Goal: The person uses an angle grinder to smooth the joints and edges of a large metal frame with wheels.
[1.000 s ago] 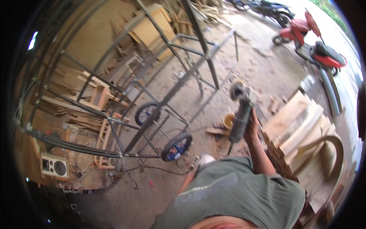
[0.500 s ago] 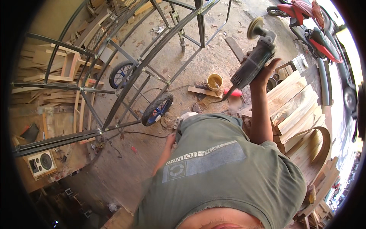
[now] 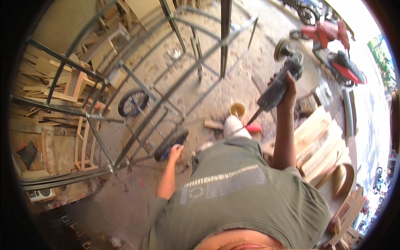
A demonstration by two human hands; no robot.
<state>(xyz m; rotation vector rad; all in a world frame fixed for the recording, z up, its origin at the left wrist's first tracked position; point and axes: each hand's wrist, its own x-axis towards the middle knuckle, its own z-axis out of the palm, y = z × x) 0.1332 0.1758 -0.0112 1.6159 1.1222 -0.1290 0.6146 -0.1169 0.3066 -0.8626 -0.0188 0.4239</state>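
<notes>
In my right hand (image 3: pixel 288 93) is an angle grinder (image 3: pixel 276 88), gripped around its dark body and raised off to the right. Its round disc (image 3: pixel 282 50) points up and away from me, and a cord (image 3: pixel 255 116) leaves its near end. My left hand (image 3: pixel 176 152) is over the near small wheel (image 3: pixel 171 145) of a metal frame; blur hides how its fingers lie and whether they touch the wheel. The dark tubular frame (image 3: pixel 152 121) curves across the left and far side. A second small wheel (image 3: pixel 133 103) is farther off.
A yellow tub (image 3: pixel 237 109) and a red object (image 3: pixel 253 127) lie ahead of my light-coloured trouser leg (image 3: pixel 235 126). Wooden boards (image 3: pixel 318 143) are stacked at right. A red motorbike (image 3: pixel 329 35) stands far right. Wood offcuts (image 3: pixel 52 89) are piled at left.
My left hand has moved forward from beside my hip to the near wheel. A leg has come forward into view near the tub. The grinder remains in my right hand, slightly lower in view.
</notes>
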